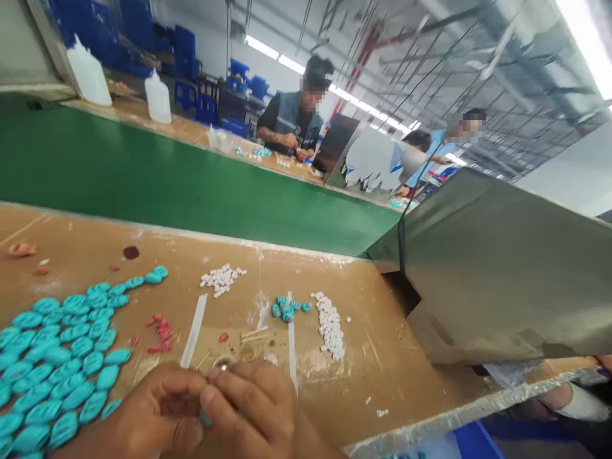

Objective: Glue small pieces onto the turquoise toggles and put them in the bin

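Both my hands meet at the bottom edge of the brown worktable (382,357). My left hand (157,411) is curled, thumb and fingers pinched together. My right hand (253,401) pinches against it, and a small turquoise piece (204,419) shows between the fingers. Which hand grips it I cannot tell. A big spread of turquoise oval pieces (62,363) lies just left of my left hand. Small red bits (160,331) and a white strip (194,331) lie just beyond my fingers.
Two heaps of small white beads (222,278) (329,325) and a few turquoise pieces (287,308) lie further out. A green conveyor belt (191,185) runs behind the table. A grey metal chute (502,268) stands at the right. Other people work across the belt, by white bottles (88,73).
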Demonstrator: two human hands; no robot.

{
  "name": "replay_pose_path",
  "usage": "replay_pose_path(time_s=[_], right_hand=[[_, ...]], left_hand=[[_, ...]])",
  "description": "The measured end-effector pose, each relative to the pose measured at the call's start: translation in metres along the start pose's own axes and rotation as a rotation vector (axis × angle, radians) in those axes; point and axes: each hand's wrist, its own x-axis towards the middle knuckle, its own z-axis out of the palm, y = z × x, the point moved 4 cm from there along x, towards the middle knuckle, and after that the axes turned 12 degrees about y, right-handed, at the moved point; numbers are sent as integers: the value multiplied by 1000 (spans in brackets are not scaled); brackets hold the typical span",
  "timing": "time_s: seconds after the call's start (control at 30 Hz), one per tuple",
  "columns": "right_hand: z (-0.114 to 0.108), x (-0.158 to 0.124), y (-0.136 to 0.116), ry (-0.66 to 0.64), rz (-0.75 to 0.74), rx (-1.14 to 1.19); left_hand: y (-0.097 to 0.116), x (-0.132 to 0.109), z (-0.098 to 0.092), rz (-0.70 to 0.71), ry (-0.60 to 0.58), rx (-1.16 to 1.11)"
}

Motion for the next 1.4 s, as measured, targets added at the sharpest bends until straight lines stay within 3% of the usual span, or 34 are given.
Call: replay_pose_path(time_s=[0.2, 0.43, 0.57, 0.77, 0.93, 1.07, 1.4], right_hand=[[-5, 7, 4, -12, 98, 95], [-3, 5, 5, -25, 274, 229], [-4, 7, 7, -33, 372, 300], [0, 4, 10, -31, 360, 302], [2, -4, 15, -94, 307, 157], [0, -10, 14, -177, 255, 20], [-2, 0, 8, -13, 190, -4]], left_hand=[[15, -5, 13, -162, -69, -132], [20, -6, 19, -231, -99, -211], [24, -7, 20, -201, -110, -223], [24, -4, 17, -165, -93, -196], [19, 4, 13, -60, -64, -128], [19, 8, 15, 48, -114, -9], [31, -1, 21, 220, -152, -18]])
